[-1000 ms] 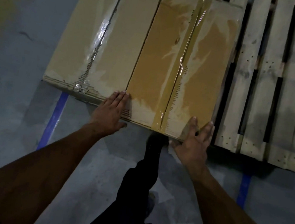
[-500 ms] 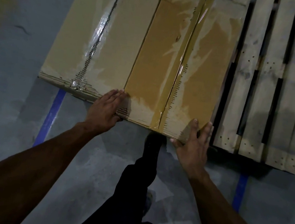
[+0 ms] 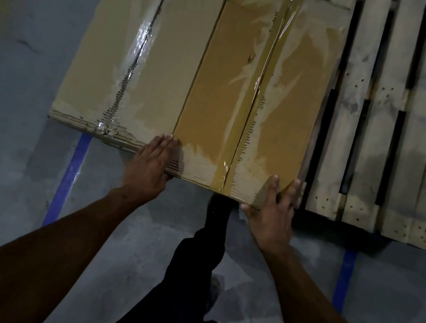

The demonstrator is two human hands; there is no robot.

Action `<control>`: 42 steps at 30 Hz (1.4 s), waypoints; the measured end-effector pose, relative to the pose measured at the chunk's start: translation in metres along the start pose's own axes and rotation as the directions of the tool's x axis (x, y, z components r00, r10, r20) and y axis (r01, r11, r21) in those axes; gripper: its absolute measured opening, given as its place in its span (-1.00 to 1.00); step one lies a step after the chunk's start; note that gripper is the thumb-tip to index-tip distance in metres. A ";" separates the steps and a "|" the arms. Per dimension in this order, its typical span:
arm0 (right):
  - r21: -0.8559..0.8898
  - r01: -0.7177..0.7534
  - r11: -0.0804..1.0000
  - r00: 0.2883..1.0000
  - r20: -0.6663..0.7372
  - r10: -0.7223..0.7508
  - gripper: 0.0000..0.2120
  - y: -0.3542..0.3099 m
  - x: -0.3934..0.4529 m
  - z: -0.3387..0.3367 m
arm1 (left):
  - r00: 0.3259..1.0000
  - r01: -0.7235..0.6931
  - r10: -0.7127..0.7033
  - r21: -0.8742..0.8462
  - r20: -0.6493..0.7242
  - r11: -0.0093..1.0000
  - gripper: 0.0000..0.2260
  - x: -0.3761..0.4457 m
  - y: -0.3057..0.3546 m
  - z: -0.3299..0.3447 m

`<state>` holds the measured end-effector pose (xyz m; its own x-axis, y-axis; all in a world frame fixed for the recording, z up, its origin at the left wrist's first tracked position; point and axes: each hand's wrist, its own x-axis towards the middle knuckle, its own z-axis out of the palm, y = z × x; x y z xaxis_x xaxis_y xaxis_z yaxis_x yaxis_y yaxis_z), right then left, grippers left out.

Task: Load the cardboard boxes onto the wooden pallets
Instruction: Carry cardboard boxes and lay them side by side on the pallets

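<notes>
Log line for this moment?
left hand flat on box edge | right hand flat at near corner | box on pallet beside paler box

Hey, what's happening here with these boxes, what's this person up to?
A person is setting a darker brown taped cardboard box on a pale wooden slatted pallet, right beside a paler taped cardboard box. The left hand lies flat on the darker box's near edge, close to the seam between the two boxes. The right hand presses with straight fingers against its near right corner. To the right of the boxes the pallet's slats are bare.
</notes>
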<state>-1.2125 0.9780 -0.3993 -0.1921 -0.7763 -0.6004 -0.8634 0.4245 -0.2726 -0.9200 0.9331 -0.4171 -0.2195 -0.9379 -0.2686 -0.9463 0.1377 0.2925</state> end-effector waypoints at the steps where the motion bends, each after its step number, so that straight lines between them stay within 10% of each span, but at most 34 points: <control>1: -0.015 0.000 1.000 1.000 0.004 0.000 0.03 0.000 0.000 -0.001 | 1.000 0.010 -0.010 0.006 0.009 1.000 -0.23 -0.001 0.002 0.001; 12: -0.038 -0.012 0.999 1.000 0.026 0.013 -0.29 -0.004 -0.030 -0.034 | 0.937 0.238 -0.269 0.159 0.223 0.958 -0.33 -0.015 0.061 -0.016; 30: 0.527 -0.182 0.830 0.961 -0.083 0.263 -0.38 0.040 -0.324 -0.133 | 0.976 -0.127 0.149 -0.142 0.157 0.982 -0.53 -0.172 0.244 -0.189; 42: 0.776 -0.342 0.530 0.733 -0.132 0.667 -0.49 0.049 -0.439 -0.147 | 0.710 -0.632 0.612 -0.071 0.348 0.772 -0.71 -0.186 0.338 -0.233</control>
<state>-1.2390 1.2708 -0.0389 -0.7784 -0.3478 -0.5226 -0.0299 0.8521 -0.5225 -1.1431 1.0801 -0.0540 -0.8179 -0.4705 -0.3312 -0.5753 0.6762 0.4603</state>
